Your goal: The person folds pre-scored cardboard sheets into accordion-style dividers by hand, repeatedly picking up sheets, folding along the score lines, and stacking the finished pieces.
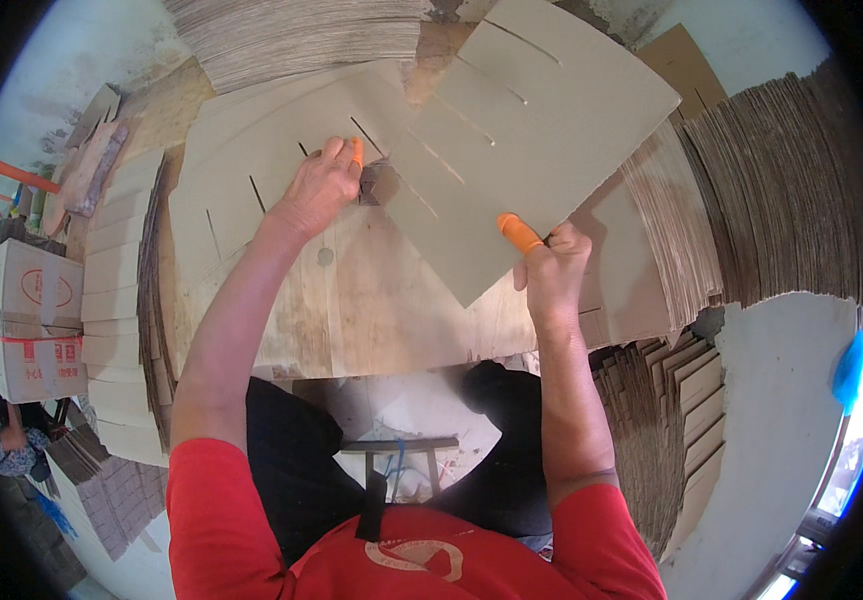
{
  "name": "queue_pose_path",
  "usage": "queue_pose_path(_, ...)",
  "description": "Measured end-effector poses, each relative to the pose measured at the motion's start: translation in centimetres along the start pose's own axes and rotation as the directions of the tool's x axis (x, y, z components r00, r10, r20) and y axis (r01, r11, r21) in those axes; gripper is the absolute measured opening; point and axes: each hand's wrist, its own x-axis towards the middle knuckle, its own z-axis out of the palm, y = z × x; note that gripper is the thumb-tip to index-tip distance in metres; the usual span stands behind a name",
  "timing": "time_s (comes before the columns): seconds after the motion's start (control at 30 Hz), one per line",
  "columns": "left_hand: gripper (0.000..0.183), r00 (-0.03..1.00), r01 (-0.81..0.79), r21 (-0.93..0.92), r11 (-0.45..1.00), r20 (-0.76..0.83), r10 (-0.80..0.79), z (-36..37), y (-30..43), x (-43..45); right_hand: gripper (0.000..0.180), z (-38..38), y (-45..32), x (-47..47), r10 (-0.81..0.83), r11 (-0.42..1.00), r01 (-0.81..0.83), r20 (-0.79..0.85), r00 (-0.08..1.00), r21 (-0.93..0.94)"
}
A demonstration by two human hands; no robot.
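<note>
My right hand (555, 259), an orange finger cot on its thumb, grips the lower right edge of a slotted cardboard sheet (521, 157). That sheet is tilted above the wooden table (394, 300) and has a row of parallel slots. My left hand (330, 176), with an orange finger cot on one digit, is at the near edge of another slotted cardboard sheet (236, 135) lying on the table. A small dark piece (380, 185) lies beside its fingers; what it is and whether the hand pinches anything cannot be made out.
Stacks of cardboard sheets stand at the back (304, 37) and right (784, 187). More cardboard (112, 300) lines the left side, beside a taped carton (37, 322). Another cardboard stack (656, 420) is low at the right. Part of another person (15, 439) shows at far left.
</note>
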Motion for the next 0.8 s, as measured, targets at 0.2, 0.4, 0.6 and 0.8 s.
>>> queue_pose_path(0.2, 0.045, 1.000, 0.007, 0.061, 0.998, 0.007, -0.008, 0.1, 0.7, -0.6, 0.011, 0.1, 0.0, -0.2, 0.033, 0.996, -0.032, 0.010, 0.999, -0.080)
queue_pose_path(0.4, 0.035, 0.999, -0.025, 0.043, 0.999, -0.036, 0.027, -0.8, 1.0, -1.0, 0.013, 0.6, 0.3, -0.2, -0.038, 0.998, 0.037, -0.001, 0.999, -0.059)
queue_pose_path(0.6, 0.030, 0.984, -0.159, 0.030, 0.987, -0.082, 0.161, -1.7, 3.7, -1.3, 0.009, 1.1, 0.2, -0.3, -0.067, 0.993, 0.067, 0.000, 0.998, -0.094)
queue_pose_path(0.8, 0.024, 0.953, -0.301, -0.062, 0.952, 0.010, 0.302, -4.0, 7.4, -2.5, 0.004, 1.5, 1.4, -0.2, -0.114, 0.988, 0.114, 0.012, 0.993, -0.102)
